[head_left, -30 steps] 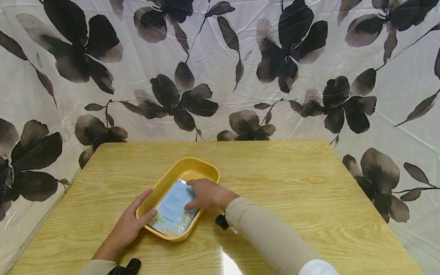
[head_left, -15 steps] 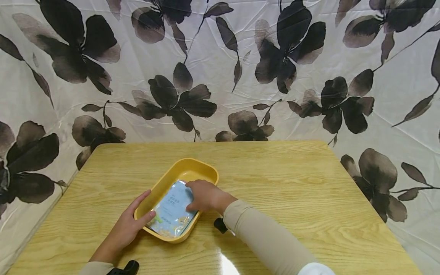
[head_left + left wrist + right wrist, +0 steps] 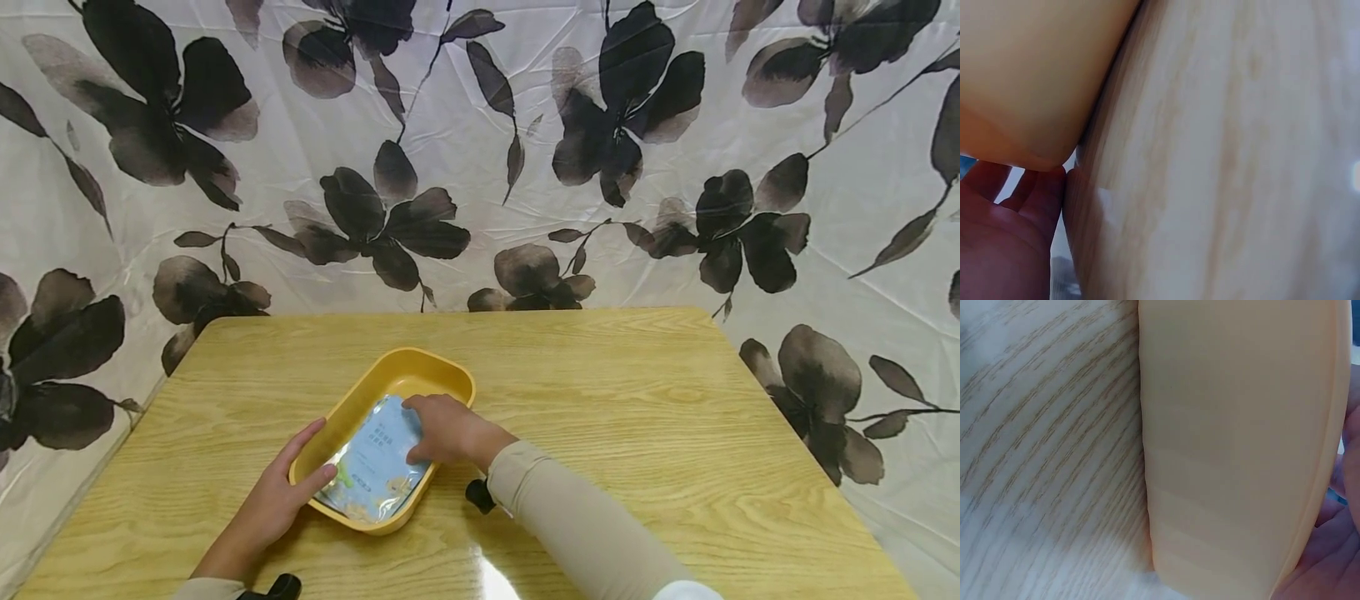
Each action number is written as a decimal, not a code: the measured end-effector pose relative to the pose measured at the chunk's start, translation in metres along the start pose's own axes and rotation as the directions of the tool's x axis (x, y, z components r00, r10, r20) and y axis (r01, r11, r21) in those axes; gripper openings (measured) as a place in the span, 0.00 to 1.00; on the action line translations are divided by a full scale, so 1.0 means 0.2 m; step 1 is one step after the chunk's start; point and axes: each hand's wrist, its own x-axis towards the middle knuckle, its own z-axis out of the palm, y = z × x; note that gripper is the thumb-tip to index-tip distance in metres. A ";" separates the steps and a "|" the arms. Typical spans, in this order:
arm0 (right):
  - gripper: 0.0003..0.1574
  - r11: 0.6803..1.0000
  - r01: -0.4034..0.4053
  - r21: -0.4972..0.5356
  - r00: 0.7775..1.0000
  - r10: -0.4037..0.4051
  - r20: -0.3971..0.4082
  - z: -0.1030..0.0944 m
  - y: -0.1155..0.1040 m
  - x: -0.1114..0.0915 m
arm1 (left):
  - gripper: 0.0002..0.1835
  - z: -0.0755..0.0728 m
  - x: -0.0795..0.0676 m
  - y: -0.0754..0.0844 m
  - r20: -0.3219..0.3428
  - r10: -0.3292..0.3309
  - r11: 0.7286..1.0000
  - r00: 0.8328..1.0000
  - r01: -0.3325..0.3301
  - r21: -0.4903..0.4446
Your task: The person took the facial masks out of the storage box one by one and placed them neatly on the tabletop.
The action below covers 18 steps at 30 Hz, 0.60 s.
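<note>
On the wooden table a yellow plastic basin (image 3: 352, 400) stands at a slant, with a light blue printed packet (image 3: 375, 467) lying inside. My left hand (image 3: 277, 500) holds the basin's near left rim, thumb over the edge and fingers along the outer wall. In the left wrist view, fingertips of the left hand (image 3: 1013, 219) touch the basin (image 3: 1035, 75). My right hand (image 3: 448, 429) reaches over the right rim and holds the packet by its upper right edge; some fingers are hidden. The right wrist view has the basin's outer wall (image 3: 1235, 450) in front of the right hand (image 3: 1329, 550).
The wooden table (image 3: 637, 417) extends well to the right of the basin and behind it. A white cloth with dark flowers (image 3: 517, 167) hangs behind the table. Black wrist devices show below the left hand (image 3: 281, 586) and by the right sleeve (image 3: 480, 495).
Both hands keep their places on the basin and the packet. The whole head view has shifted slightly; the basin appears a little lower and further left.
</note>
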 end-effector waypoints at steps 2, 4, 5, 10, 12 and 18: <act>0.47 1.000 0.010 0.010 1.000 -0.010 -0.007 0.00 0.00 0.00 | 0.38 0.00 0.00 0.00 -0.001 0.003 1.000 1.000 -0.003 -0.006; 0.46 1.000 0.026 0.006 1.000 -0.026 -0.013 0.00 0.00 -0.01 | 0.38 0.00 0.00 0.00 -0.004 0.010 1.000 1.000 -0.010 -0.002; 0.45 0.999 0.033 0.000 0.999 -0.033 -0.015 0.00 0.00 -0.01 | 0.38 0.00 0.00 0.00 -0.005 0.013 1.000 1.000 -0.013 0.001; 0.37 0.998 0.049 -0.038 0.999 -0.049 -0.018 0.01 0.00 -0.02 | 0.38 0.00 0.00 0.00 -0.005 0.014 1.000 1.000 -0.014 -0.006; 0.35 0.998 0.050 -0.025 0.998 -0.050 -0.023 0.01 0.00 -0.02 | 0.38 0.00 0.00 0.00 -0.001 0.012 1.000 1.000 -0.012 -0.018; 0.32 0.989 0.086 0.120 0.996 -0.083 -0.034 0.00 0.02 -0.03 | 0.38 0.00 0.00 0.00 0.010 0.004 1.000 1.000 -0.004 -0.008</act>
